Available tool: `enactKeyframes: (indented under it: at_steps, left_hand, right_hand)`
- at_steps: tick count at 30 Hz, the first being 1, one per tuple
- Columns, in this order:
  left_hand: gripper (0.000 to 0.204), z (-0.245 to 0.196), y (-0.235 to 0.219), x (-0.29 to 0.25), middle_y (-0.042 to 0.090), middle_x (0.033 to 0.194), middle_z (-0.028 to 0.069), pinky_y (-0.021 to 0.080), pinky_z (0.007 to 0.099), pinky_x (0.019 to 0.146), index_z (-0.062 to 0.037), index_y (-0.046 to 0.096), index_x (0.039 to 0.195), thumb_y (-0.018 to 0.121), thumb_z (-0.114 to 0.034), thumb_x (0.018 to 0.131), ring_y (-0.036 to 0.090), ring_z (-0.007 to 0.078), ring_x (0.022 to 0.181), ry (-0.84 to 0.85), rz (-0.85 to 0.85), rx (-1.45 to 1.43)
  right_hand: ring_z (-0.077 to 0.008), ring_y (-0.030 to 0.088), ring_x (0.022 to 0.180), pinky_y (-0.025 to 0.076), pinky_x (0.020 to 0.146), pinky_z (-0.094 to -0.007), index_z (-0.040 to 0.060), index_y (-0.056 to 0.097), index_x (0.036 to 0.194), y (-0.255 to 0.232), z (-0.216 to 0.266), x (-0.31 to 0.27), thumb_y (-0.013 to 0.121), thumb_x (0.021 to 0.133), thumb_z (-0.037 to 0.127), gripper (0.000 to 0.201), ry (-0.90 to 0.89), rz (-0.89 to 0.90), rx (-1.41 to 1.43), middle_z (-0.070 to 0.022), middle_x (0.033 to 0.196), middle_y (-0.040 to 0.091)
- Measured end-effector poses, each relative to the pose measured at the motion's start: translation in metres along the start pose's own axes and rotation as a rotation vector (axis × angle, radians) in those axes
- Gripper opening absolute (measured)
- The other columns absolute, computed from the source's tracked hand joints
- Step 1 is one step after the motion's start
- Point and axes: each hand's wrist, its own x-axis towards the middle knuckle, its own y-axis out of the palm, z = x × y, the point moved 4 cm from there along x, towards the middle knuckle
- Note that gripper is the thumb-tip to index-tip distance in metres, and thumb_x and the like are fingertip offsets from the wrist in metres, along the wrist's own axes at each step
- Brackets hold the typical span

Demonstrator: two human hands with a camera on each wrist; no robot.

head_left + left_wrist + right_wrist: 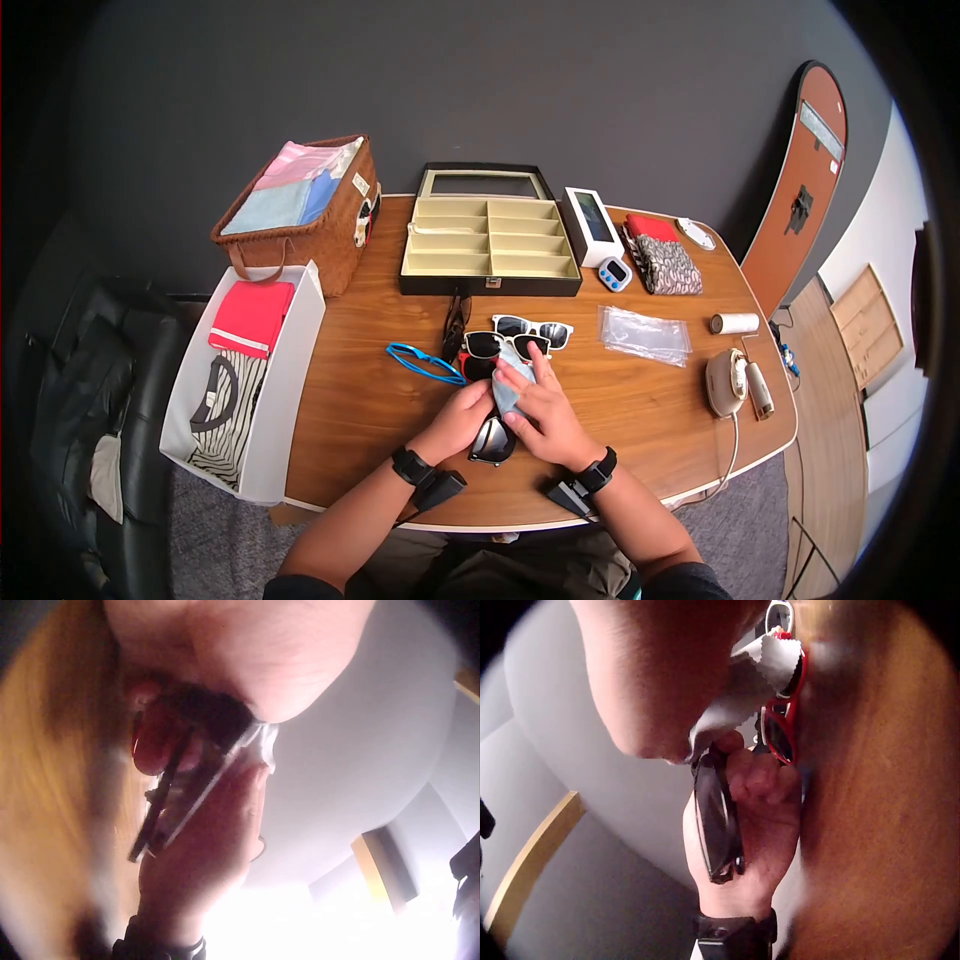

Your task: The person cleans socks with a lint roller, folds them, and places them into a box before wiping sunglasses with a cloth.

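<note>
Dark-lensed black sunglasses [492, 440]: upper half hidden beneath fingers [520, 385] and pale grey-blue cleaning cloth [508, 385]. Red-framed sunglasses [784, 727]: only sliver shows beyond fingertips in head view. Left wrist view: blurred, frame between fingers smeared, far lens indistinct. Right wrist view: palm cut by top edge. Print on small white timer [614, 272], far beyond fingers, too small to read.

Both forearms extend from 6 o'clock toward 12 o'clock and converge at the centre of the view. The left hand [462, 418] sits at 9 o'clock of the right hand [545, 408], the two touching. Fingers of both hands are curled, each gripping. Each wrist carries a dark band.
</note>
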Motion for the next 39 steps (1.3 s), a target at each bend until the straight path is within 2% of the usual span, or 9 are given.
enactKeyframes:
  at_steps: [3,7,11,13,16,21,25,30,39]
  left_hand:
    - [0.035,-0.006,-0.001,-0.002,0.062,0.126,0.006,0.047,0.0282,0.098,0.0008,0.054,0.136,0.04,-0.018,0.11,0.058,0.0124,0.114,-0.039,-0.012,-0.021]
    - [0.033,-0.007,0.0,-0.002,0.063,0.125,0.0061,0.049,0.0287,0.096,0.0004,0.054,0.136,0.043,-0.015,0.108,0.06,0.0124,0.111,-0.046,-0.062,-0.107]
    - [0.033,-0.005,-0.006,-0.004,0.064,0.123,0.0038,0.05,0.0279,0.092,-0.0007,0.055,0.135,0.047,-0.016,0.107,0.06,0.0108,0.108,-0.045,-0.081,-0.118]
    - [0.033,-0.003,-0.005,-0.003,0.064,0.123,0.0033,0.05,0.0274,0.092,-0.0017,0.056,0.135,0.048,-0.018,0.107,0.06,0.0099,0.107,-0.031,-0.057,-0.112]
    - [0.035,-0.006,-0.004,-0.004,0.065,0.122,0.0035,0.049,0.0271,0.092,-0.0016,0.056,0.134,0.047,-0.022,0.108,0.06,0.0096,0.107,-0.108,-0.081,-0.186]
    - [0.037,-0.015,-0.004,-0.005,0.066,0.127,0.008,0.055,0.0313,0.092,-0.0029,0.056,0.136,0.047,-0.023,0.107,0.067,0.0164,0.11,-0.168,-0.108,-0.375]
    - [0.037,-0.012,-0.007,-0.003,0.066,0.127,0.008,0.056,0.0311,0.091,-0.0032,0.056,0.137,0.047,-0.023,0.107,0.068,0.0165,0.109,-0.193,-0.113,-0.421]
    - [0.037,-0.014,-0.01,-0.005,0.066,0.126,0.0072,0.056,0.031,0.09,-0.0045,0.055,0.138,0.048,-0.023,0.107,0.068,0.0156,0.107,-0.193,-0.087,-0.482]
    - [0.037,-0.017,-0.015,-0.006,0.065,0.128,0.0052,0.054,0.0302,0.092,-0.0049,0.055,0.138,0.05,-0.025,0.107,0.066,0.0132,0.11,-0.167,-0.102,-0.459]
  right_hand:
    - [-0.0517,0.017,0.15,0.018,0.121,-0.0594,0.0175,0.056,0.146,-0.002,0.008,0.001,0.067,0.093,0.032,0.056,-0.042,-0.035,-0.086,-0.0219,0.162,0.031]
    - [-0.0514,0.017,0.15,0.016,0.12,-0.0611,0.0216,0.053,0.148,-0.003,0.008,0.001,0.062,0.094,0.046,0.06,-0.046,0.038,-0.125,-0.02,0.163,0.028]
    - [-0.0504,0.016,0.151,0.016,0.121,-0.0617,0.0203,0.048,0.152,-0.002,0.002,0.002,0.062,0.093,0.047,0.066,-0.043,0.115,-0.185,-0.0152,0.163,0.031]
    - [-0.049,0.014,0.152,0.012,0.121,-0.0611,0.016,0.044,0.154,-0.003,-0.009,0.002,0.047,0.099,0.058,0.069,0.052,0.066,-0.128,-0.015,0.162,0.035]
    - [-0.05,0.015,0.151,0.015,0.121,-0.062,0.0155,0.043,0.154,-0.002,0.0,0.002,0.058,0.094,0.05,0.071,0.017,0.075,-0.125,-0.0121,0.162,0.035]
    - [-0.0506,0.019,0.15,0.018,0.12,-0.0608,0.0305,0.048,0.151,0.001,0.007,0.006,0.057,0.094,0.059,0.064,-0.027,0.106,-0.164,-0.0221,0.166,0.019]
    - [-0.0509,0.023,0.148,0.02,0.12,-0.0592,0.0292,0.049,0.151,-0.002,0.005,0.014,0.056,0.094,0.059,0.064,0.0,0.156,-0.128,-0.0221,0.165,0.023]
    - [-0.0497,0.026,0.148,0.021,0.12,-0.057,0.0241,0.053,0.149,-0.009,0.0,0.029,0.052,0.096,0.062,0.065,-0.173,0.29,-0.187,-0.0271,0.162,0.025]
    - [-0.0464,0.028,0.148,0.021,0.122,-0.0548,0.0128,0.044,0.153,0.01,-0.008,0.023,0.049,0.099,0.056,0.069,-0.183,0.157,0.06,-0.0247,0.163,0.026]
